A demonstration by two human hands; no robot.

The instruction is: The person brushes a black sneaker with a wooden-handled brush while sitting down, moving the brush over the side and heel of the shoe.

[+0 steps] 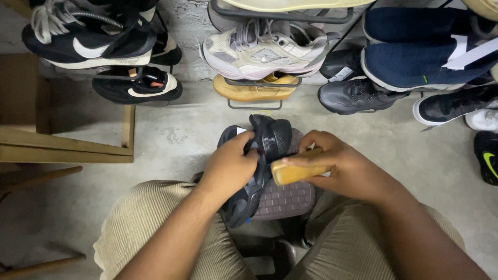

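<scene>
My left hand (228, 168) grips a black sneaker (262, 155) by its side, holding it tilted over my lap with the toe pointing away. My right hand (345, 166) is closed around a wooden-backed brush (295, 171) whose end rests against the sneaker's side. Under the shoe lies a brownish woven mat or cushion (290, 199) between my knees. My legs in beige corduroy trousers (150, 223) fill the bottom of the view.
Wire shoe racks line the far wall with a cream sneaker (264, 52), a tan shoe (254, 88), black-and-white sneakers (88, 39), navy shoes (415, 57) and a dark grey sneaker (358, 96). A wooden frame (67, 145) stands at left on the concrete floor (176, 140).
</scene>
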